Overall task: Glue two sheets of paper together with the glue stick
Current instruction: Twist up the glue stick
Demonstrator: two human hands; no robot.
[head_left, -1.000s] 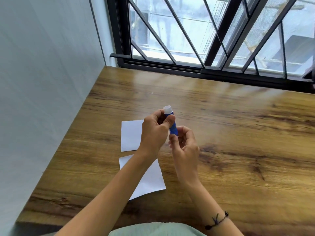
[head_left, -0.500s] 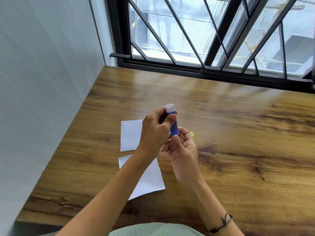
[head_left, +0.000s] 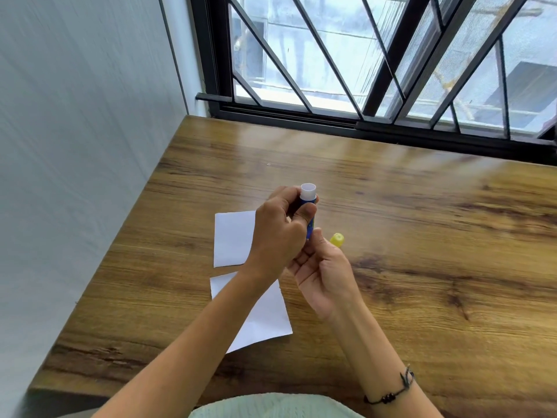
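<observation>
Glue stick (head_left: 310, 214) entry, contents listed largest to smallest.

Wall (head_left: 78, 140): pale, plain, running along the table's left edge.

Window (head_left: 376, 61): black frame with slanted bars, along the table's far edge; daylight and a building outside.

Table (head_left: 422, 236): wood grain, brown with darker streaks, glossy near the window.

Near sheet (head_left: 265, 318): white paper, lying flat and turned at a slant, partly under the left forearm.

Far sheet (head_left: 232, 238): white paper, flat, squarer to the table edge, just beyond the near sheet and apart from it by a narrow strip of wood.

Left hand (head_left: 280, 233): back toward the camera, fingers and thumb curled round the glue stick's upper half.

Right hand (head_left: 322, 270): palm up, thumb against the glue stick's lower end; fingers loosely bent, holding a cap (head_left: 337, 239) among them.

Glue stick: blue tube with a white open collar at the top; held in the air above the table, just right of the far sheet. Long axis near upright, leaning slightly away from the person; open end points up and toward the window, base down toward the right hand.

Cap: yellow, small, just right of the tube's base.

Bracelet (head_left: 391, 393): thin dark cord on the right wrist.
</observation>
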